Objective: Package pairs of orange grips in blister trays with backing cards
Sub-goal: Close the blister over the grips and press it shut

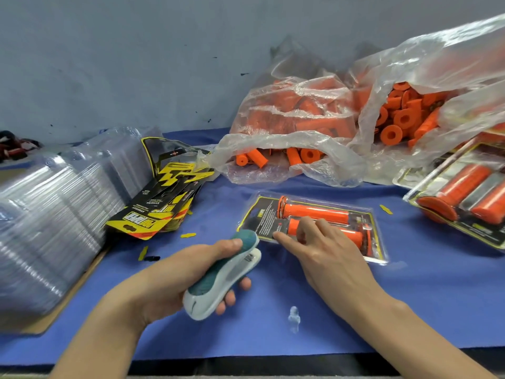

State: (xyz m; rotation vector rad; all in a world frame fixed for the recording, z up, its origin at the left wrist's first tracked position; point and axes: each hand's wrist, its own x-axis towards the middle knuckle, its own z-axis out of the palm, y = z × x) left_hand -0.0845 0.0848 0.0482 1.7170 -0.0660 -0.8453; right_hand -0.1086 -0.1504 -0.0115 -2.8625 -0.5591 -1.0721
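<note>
**Stapler at the corner of a filled pack**

One blister tray (314, 228) lies on the blue surface (273, 310) in front of the person, already holding two orange grips (314, 212) side by side over a black-and-yellow backing card. Loading therefore looks done for this pack; what remains, by my reading, is fastening its edges. The left hand (191, 274) has its grip wrapped shut around a teal-and-white stapler (224, 274), whose nose sits just beside the tray's near left corner. The right hand (322, 250) rests on top of the tray with fingers spread, pressing it flat rather than pinching anything.

At the right edge lies at least one finished pack (461, 198), partly cut off by the frame, with two grips visible inside it. Much is left to do: two clear plastic bags (300, 110) at the back hold loose grips, too many to count. A fanned pile of unused cards (161, 203) lies to the left, and beside it a tall stack of empty trays (49, 214), neither countable. A few yellow scraps dot the surface.
</note>
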